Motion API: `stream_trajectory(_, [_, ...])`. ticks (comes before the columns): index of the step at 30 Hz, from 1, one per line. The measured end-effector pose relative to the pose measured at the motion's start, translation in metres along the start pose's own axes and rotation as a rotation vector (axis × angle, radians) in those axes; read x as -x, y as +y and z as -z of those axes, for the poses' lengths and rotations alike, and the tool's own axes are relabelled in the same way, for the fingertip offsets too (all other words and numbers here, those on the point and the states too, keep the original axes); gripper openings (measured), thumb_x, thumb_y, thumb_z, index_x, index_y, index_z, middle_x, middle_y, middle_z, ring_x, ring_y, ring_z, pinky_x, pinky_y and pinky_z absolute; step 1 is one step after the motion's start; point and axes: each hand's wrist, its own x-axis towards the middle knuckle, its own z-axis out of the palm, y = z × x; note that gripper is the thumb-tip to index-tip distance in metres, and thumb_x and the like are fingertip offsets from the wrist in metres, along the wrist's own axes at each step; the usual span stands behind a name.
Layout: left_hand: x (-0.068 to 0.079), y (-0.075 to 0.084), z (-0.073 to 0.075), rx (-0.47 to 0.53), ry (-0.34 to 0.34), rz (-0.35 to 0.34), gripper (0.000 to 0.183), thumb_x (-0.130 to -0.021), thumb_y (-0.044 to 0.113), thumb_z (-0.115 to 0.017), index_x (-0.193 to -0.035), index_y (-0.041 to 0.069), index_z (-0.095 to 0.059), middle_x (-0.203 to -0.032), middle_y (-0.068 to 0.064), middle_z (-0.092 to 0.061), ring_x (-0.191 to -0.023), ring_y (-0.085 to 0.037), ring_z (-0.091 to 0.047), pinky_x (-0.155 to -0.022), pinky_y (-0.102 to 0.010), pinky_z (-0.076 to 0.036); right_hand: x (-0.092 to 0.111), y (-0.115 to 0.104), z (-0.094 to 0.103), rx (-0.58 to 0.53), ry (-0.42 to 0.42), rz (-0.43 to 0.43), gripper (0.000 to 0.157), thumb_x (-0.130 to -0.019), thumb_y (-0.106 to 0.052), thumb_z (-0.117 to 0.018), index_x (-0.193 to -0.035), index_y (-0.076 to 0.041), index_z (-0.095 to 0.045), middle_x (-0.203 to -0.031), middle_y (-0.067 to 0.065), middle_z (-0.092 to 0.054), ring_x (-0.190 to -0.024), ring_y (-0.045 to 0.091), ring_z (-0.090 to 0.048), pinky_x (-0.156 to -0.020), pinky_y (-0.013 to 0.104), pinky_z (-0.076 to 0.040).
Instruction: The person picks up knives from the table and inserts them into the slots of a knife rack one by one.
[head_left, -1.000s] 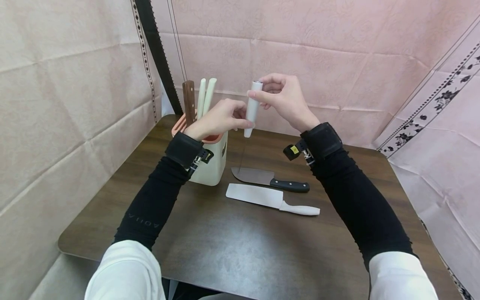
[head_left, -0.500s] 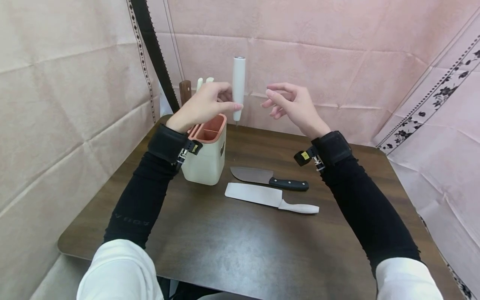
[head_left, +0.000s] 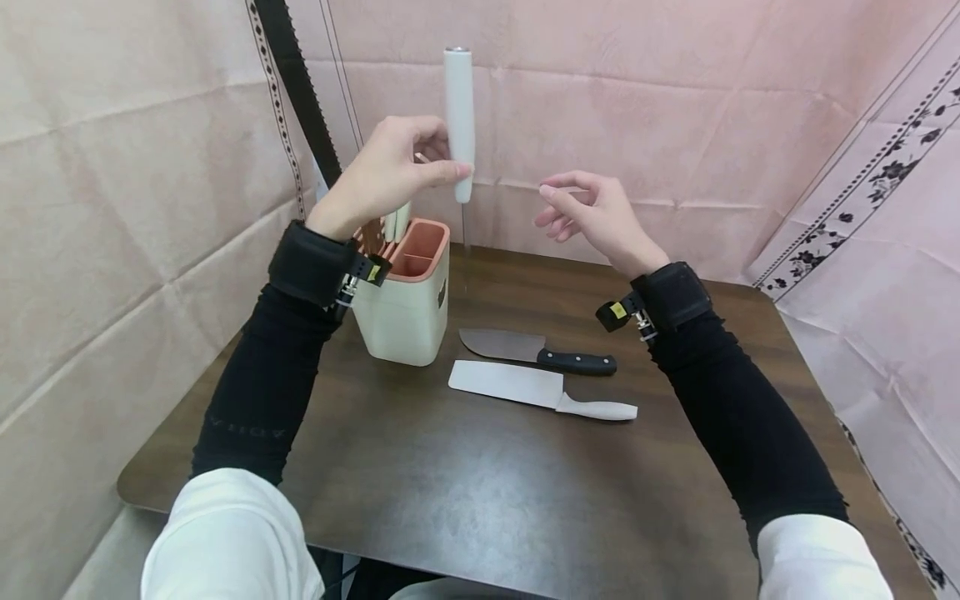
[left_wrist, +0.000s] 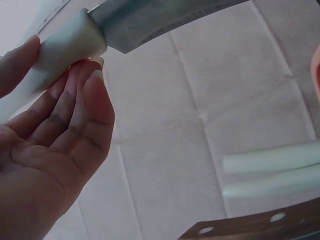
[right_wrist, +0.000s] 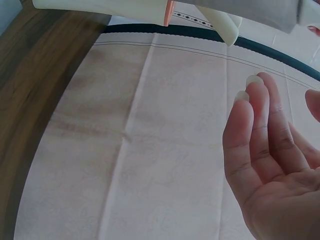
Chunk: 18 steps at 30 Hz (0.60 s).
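Note:
My left hand [head_left: 386,171] pinches the pale handle of a knife [head_left: 460,108] between thumb and fingers. The knife hangs upright, handle on top and thin blade edge-on below, just right of the knife block [head_left: 401,325]. Its broad steel blade [left_wrist: 170,17] shows in the left wrist view. The block is pale green with an orange top, and its front slot is visible. Behind my left wrist, a brown handle [head_left: 371,237] and pale green handles [left_wrist: 275,160] stick up from it. My right hand [head_left: 596,212] hovers apart at the right, fingers relaxed, holding nothing.
On the brown table [head_left: 480,492] lie a black-handled knife [head_left: 502,343] and, nearer me, a white cleaver [head_left: 510,383], both with handles to the right. Patterned cloth [head_left: 637,100] hangs behind the table and along both sides.
My right hand has let go of the knife handle and drawn away to the right. My left hand has lifted the knife up and left, so more of the block shows.

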Motion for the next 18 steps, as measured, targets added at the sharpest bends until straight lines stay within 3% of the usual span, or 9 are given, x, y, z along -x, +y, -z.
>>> stream_trajectory(12, [-0.001, 0.009, 0.022, -0.026, 0.067, 0.000, 0.033, -0.088, 0.025, -0.062, -0.112, 0.003, -0.061, -0.097, -0.005, -0.061, -0.087, -0.014, -0.055, -0.078, -0.029, -0.042, 0.000, 0.006, 0.005, -0.009, 0.009, -0.006, 0.038, -0.089, -0.025, -0.060, -0.116, 0.002, -0.058, -0.070, 0.003, -0.072, -0.062, 0.024, -0.063, -0.056, 0.022, -0.057])
stream_trajectory(18, [-0.001, 0.013, 0.031, 0.030, 0.122, 0.001, 0.033, -0.086, 0.023, -0.064, -0.112, 0.003, -0.062, -0.094, -0.003, -0.062, -0.084, -0.017, -0.057, -0.075, -0.024, -0.044, 0.002, 0.012, 0.007, 0.011, 0.015, -0.023, 0.039, -0.089, -0.025, -0.060, -0.116, 0.003, -0.057, -0.069, -0.001, -0.072, -0.061, 0.022, -0.064, -0.055, 0.022, -0.056])
